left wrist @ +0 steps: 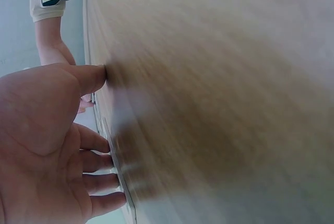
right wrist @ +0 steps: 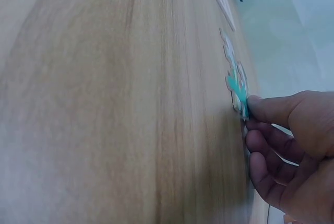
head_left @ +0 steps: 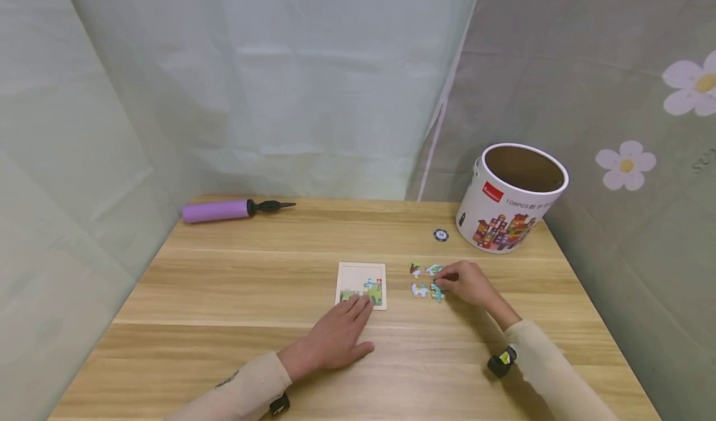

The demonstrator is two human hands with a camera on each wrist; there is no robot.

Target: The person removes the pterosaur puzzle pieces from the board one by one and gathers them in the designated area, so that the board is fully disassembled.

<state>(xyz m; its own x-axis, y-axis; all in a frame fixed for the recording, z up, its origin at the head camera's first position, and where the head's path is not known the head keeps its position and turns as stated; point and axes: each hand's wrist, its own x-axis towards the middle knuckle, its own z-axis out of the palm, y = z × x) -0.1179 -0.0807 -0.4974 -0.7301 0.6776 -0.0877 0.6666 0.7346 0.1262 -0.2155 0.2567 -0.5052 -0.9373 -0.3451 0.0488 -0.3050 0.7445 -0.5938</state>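
A small framed jigsaw board [head_left: 360,267] lies on the table, partly filled along its bottom and right with green and blue pieces. The straight fingers of my left hand [head_left: 341,334] rest on its lower edge and cover part of the picture. In the left wrist view, the fingertips [left wrist: 117,199] of that hand meet the board's thin edge. My right hand [head_left: 467,281] pinches a puzzle piece [right wrist: 239,93] between thumb and index finger, low at the tabletop. Beside it lie more loose pieces, among them a pale blue one [head_left: 419,290] and a brown-and-green one [head_left: 415,269].
A round chip [head_left: 440,235] lies behind the loose pieces. At the back right stands a white bucket [head_left: 498,212] with a printed building-block picture. A purple hand pump [head_left: 218,211] lies at the back left. Cloth curtains [head_left: 335,85] hang behind the wooden table [head_left: 224,278].
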